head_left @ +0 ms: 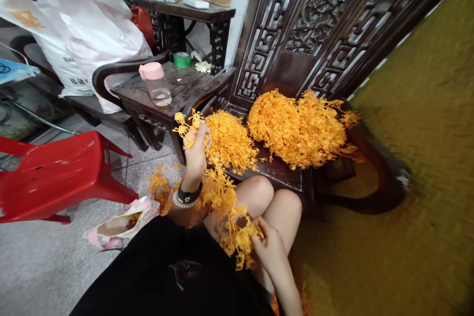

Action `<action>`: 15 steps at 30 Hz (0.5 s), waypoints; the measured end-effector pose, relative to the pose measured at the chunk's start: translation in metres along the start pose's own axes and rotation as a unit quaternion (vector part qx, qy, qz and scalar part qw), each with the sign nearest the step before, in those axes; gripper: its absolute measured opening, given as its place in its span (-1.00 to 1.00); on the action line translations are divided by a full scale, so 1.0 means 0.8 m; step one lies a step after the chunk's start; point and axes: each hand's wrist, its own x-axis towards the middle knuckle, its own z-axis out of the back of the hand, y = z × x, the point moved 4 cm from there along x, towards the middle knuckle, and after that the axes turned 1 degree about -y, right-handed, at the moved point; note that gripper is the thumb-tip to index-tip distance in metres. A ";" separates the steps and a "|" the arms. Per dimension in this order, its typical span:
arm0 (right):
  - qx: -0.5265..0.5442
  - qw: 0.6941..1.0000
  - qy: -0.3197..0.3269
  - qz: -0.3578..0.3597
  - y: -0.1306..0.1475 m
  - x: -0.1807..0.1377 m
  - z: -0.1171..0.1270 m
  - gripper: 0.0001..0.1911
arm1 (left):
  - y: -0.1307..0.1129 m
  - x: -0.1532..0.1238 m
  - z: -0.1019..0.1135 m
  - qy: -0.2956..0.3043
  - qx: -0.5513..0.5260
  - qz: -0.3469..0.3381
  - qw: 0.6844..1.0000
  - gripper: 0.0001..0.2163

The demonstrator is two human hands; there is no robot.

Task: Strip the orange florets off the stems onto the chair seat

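Note:
My left hand [195,155] is raised and closed round a small bunch of orange plastic sprigs [185,126]; a dark band and a bead bracelet sit on its wrist. My right hand [271,249] is low over my lap, its fingers pinched on a tangled strand of the same orange sprigs [231,222] that trails up toward my left forearm. Two heaps of orange sprigs lie on the dark carved wooden seat [281,170] in front of my knees: a smaller heap [229,140] and a larger heap [299,126].
A red plastic stool [55,173] stands at the left. A pink-lidded bottle [157,84] and green tape roll [182,59] rest on a dark side table [140,94]. White sacks [81,19] lean behind. Orange scraps [161,187] and a pink bag [122,222] lie on the floor.

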 end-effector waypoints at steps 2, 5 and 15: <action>0.013 1.000 0.009 0.001 -0.006 -0.008 -0.010 -0.90 | 0.002 0.001 -0.014 0.015 -0.019 0.010 1.000 -0.70; 0.052 0.999 0.004 -0.003 -0.015 -0.020 -0.017 -0.87 | 0.005 0.001 -0.034 0.042 -0.050 0.044 0.997 -0.68; 0.244 0.965 0.051 0.076 0.012 0.020 0.002 -0.39 | 0.064 -0.049 -0.093 0.312 0.043 0.277 0.908 -0.60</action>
